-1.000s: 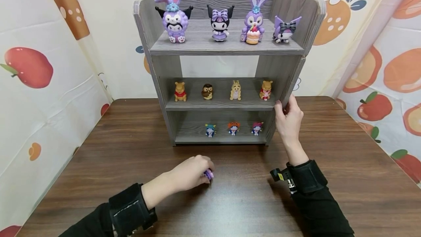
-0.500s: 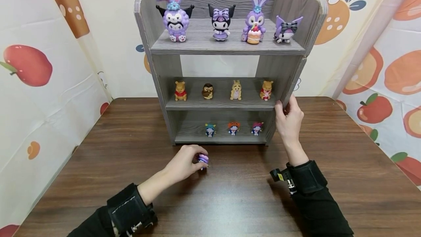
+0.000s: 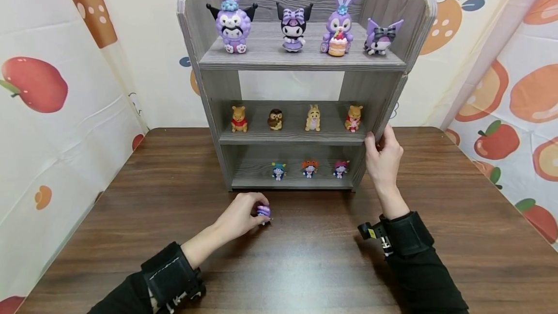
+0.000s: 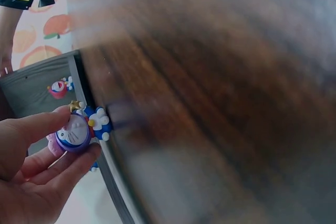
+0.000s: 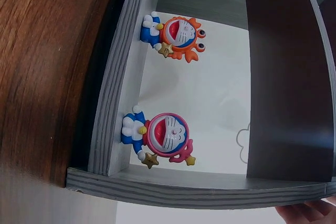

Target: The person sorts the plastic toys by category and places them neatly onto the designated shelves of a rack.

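My left hand (image 3: 239, 214) pinches a small Doraemon figurine (image 4: 73, 134) in a purple hat between thumb and fingers, just above the table in front of the shelf. Its blue and white body and small gold star show in the left wrist view. With thumb and fingers my right hand (image 3: 384, 166) holds the right side edge of a grey wooden display shelf (image 3: 301, 68). On its bottom level stand three similar figurines: one in a teal hat (image 3: 278, 172), one in an orange crab hat (image 5: 181, 35) and one in a pink hat (image 5: 167, 134).
The middle level bears a Pooh figurine (image 3: 239, 119), an owl (image 3: 275, 119), a rabbit (image 3: 312, 117) and another Pooh (image 3: 353, 118). Several larger purple figurines, including a bunny with cake (image 3: 337, 33), stand on top. The brown table (image 3: 305, 256) extends in front.
My left hand has moved away from me toward the shelf and slightly left, carrying the purple-hatted figurine, which now shows more from between the fingers. My right hand stays on the shelf edge.
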`<state>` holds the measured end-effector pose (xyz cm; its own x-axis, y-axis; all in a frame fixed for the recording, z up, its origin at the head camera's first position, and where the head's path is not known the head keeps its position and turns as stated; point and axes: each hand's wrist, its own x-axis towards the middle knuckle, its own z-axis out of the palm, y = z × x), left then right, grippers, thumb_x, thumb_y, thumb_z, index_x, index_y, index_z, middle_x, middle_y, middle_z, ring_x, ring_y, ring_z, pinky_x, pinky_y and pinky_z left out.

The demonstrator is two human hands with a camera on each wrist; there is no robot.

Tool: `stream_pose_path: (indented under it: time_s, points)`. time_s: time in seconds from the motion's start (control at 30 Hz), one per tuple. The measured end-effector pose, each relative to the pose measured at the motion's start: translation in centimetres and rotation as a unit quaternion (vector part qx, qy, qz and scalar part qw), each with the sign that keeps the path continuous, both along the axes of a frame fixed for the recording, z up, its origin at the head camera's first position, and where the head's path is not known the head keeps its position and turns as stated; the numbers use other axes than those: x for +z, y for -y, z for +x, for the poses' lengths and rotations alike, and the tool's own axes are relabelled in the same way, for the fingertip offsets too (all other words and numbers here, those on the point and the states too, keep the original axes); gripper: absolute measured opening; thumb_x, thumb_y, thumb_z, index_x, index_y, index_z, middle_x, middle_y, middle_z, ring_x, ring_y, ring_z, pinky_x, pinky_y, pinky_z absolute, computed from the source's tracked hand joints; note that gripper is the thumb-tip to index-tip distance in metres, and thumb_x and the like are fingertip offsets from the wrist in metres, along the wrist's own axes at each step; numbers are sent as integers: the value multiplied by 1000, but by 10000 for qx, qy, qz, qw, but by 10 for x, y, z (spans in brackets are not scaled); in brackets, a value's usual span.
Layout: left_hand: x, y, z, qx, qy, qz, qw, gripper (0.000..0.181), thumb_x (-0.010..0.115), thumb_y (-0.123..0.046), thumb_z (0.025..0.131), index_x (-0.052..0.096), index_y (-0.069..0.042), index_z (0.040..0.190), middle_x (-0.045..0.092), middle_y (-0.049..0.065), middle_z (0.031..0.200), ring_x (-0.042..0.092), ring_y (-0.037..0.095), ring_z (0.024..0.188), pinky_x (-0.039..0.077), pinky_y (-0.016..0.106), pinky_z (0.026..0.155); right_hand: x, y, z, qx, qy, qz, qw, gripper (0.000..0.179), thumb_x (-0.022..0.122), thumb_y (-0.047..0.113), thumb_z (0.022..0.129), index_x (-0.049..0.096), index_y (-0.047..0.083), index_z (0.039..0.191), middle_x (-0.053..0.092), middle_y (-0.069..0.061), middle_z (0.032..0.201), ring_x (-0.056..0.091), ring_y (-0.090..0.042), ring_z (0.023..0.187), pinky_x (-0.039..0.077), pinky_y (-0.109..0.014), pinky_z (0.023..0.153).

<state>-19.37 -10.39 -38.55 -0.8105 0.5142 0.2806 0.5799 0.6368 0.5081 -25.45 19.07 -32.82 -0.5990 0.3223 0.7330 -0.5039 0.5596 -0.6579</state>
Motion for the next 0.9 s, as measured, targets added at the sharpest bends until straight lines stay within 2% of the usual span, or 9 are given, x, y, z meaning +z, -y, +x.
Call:
stream_pose_path:
  time_s: [0.23, 0.3, 0.5, 0.67, 0.9]
  points:
    - [6, -3, 1, -80, 62, -448, 9989, 21, 71, -3, 71, 60, 2, 89, 59, 5, 82, 55, 13, 72, 46, 26, 63, -6, -4, -6, -4, 17, -1, 10000, 27, 49, 7, 85, 57, 2, 110, 64, -15, 90, 51, 1, 66, 37, -10, 50]
    - [8, -4, 3, -73, 40, -581, 9983, 24, 71, -3, 71, 60, 3, 92, 59, 7, 87, 55, 15, 75, 46, 28, 65, 0, 0, 0, -5, 21, 17, 10000, 27, 48, 4, 85, 56, -2, 109, 63, -18, 89, 50, 3, 65, 36, -9, 50]
    - [15, -11, 8, -48, -340, -1053, 9938, 31, 73, -3, 68, 60, 2, 96, 58, 8, 92, 57, 18, 81, 47, 32, 70, -3, -2, -3, -85, 0, 63, 9999, 26, 48, 6, 85, 57, 1, 109, 63, -15, 86, 50, 2, 64, 36, -10, 50]
    - [15, -15, 11, -77, -688, -1380, 9880, 28, 75, -1, 64, 62, 1, 89, 56, 6, 87, 57, 17, 78, 47, 30, 67, -6, -4, -6, -86, -11, 55, 9999, 26, 48, 7, 85, 57, 2, 110, 63, -14, 86, 50, 0, 64, 36, -10, 49]
    - [12, -15, 9, -66, -921, -1402, 9858, 16, 71, 5, 63, 64, -2, 76, 54, 2, 77, 57, 15, 71, 48, 27, 62, -5, -3, -5, -67, -28, 35, 10000, 27, 49, 7, 85, 57, 2, 110, 63, -16, 86, 49, 1, 62, 35, -9, 48]
